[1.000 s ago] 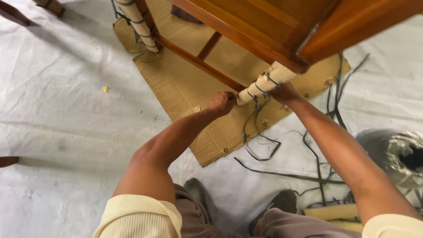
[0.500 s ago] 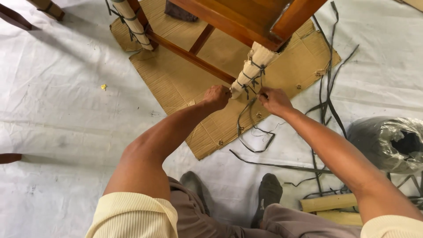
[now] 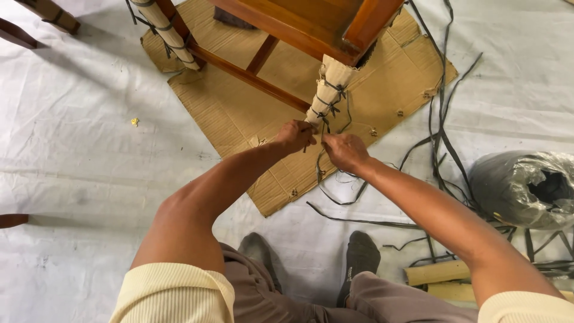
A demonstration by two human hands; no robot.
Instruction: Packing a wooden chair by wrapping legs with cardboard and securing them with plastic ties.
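Wrapped table leg (image 3: 326, 90), bound with dark strap (image 3: 335, 90), standing on cardboard (image 3: 239, 113). Left hand (image 3: 295, 136) and right hand (image 3: 342, 151) each pinch the strap at its foot.

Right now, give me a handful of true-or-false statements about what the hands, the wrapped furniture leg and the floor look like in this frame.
1. Both hands meet at the bottom of the wrapped leg. True: the left hand and right hand are close together there, on the dark strap.
2. The leg's wrapping is bright blue plastic. False: it is pale, cardboard-like material tied with dark strap.
3. The furniture stands on flattened cardboard over a white sheet. True.
4. The dark strap roll lies to the person's left. False: it lies to the right.
5. The person wears heavy gloves. False: both hands are bare.
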